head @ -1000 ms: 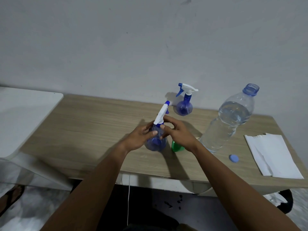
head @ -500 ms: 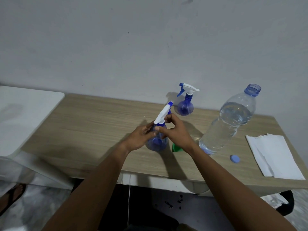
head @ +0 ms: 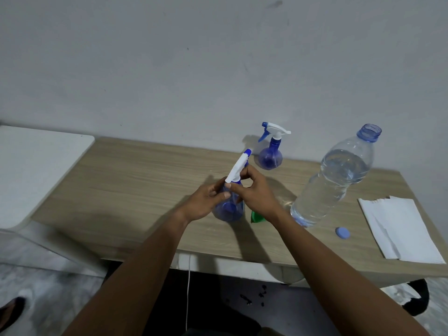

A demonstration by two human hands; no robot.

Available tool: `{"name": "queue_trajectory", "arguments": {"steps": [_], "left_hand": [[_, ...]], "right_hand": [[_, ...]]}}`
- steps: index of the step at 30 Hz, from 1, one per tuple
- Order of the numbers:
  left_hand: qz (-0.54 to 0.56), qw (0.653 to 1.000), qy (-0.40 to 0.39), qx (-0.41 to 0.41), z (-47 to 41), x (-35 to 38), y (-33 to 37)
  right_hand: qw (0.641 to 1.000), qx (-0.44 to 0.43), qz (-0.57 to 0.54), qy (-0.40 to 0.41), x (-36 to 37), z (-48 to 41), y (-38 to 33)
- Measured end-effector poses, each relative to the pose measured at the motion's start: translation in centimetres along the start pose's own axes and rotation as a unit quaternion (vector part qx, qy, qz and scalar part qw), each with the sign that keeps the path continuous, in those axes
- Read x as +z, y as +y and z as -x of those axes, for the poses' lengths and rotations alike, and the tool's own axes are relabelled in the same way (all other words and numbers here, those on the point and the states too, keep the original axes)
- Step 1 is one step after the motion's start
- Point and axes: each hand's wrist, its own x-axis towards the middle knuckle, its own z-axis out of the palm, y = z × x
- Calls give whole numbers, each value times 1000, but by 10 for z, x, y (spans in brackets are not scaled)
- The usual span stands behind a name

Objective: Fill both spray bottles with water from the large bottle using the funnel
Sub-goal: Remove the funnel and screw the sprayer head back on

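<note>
A small blue spray bottle (head: 229, 209) stands at the middle of the wooden table (head: 135, 180). My left hand (head: 203, 202) grips its round body from the left. My right hand (head: 257, 194) pinches the blue collar under its white spray head (head: 237, 168). A second blue spray bottle (head: 270, 158) with its head on stands behind, near the wall. The large clear water bottle (head: 334, 180), uncapped and mostly full, stands to the right. A green funnel (head: 255, 217) lies mostly hidden under my right wrist.
The blue bottle cap (head: 342, 232) lies near the table's front edge. White folded paper (head: 400, 229) covers the table's right end. A white surface (head: 31, 166) adjoins the table on the left. A white cable (head: 188, 287) hangs below the table.
The spray head has turned a little in my right hand's fingers, which shifted around the collar. Both hands stay on the near spray bottle; the view moved slightly.
</note>
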Motion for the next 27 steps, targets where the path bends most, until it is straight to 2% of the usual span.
{"name": "queue_trajectory", "arguments": {"steps": [5, 11, 18, 27], "left_hand": [[2, 1000, -6, -2, 1, -1, 1], [21, 1000, -6, -6, -1, -2, -1], [33, 999, -4, 1, -2, -1, -3], [43, 999, -1, 20, -3, -2, -6]], "right_hand": [[1000, 7, -14, -10, -4, 0, 3], [997, 18, -46, -66, -16, 2, 4], [997, 15, -29, -71, -15, 0, 4], [999, -11, -2, -33, -9, 6, 3]]}}
